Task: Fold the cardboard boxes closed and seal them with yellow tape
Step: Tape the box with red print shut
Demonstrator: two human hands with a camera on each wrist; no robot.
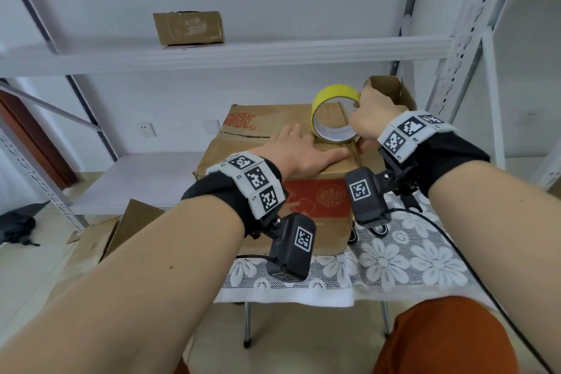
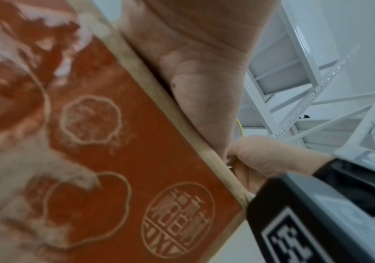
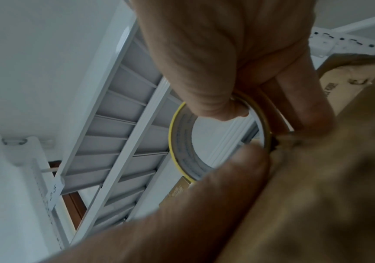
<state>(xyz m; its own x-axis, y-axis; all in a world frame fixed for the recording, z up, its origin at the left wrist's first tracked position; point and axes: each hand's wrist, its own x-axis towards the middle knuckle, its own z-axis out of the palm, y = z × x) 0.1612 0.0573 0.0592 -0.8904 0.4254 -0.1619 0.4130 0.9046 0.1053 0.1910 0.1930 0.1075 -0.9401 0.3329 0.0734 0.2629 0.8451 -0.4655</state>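
A worn brown cardboard box (image 1: pixel 261 127) with red print on its front (image 2: pixel 119 160) stands on the lace-covered table (image 1: pixel 394 258), top flaps folded down. My left hand (image 1: pixel 299 150) lies flat on the flaps, fingers straight, thumb toward the near right corner. My right hand (image 1: pixel 368 120) grips the yellow tape roll (image 1: pixel 329 114) standing on edge on the box top near its right side; fingers pass through the core (image 3: pixel 182 142). The right fingertips are hidden behind the hand in the head view.
An open cardboard flap (image 1: pixel 391 91) rises behind my right hand. A small closed box (image 1: pixel 189 28) sits on the upper white shelf (image 1: pixel 273 53). Flattened cardboard (image 1: pixel 121 231) leans at the lower left. A black cable (image 1: pixel 455 252) crosses the table.
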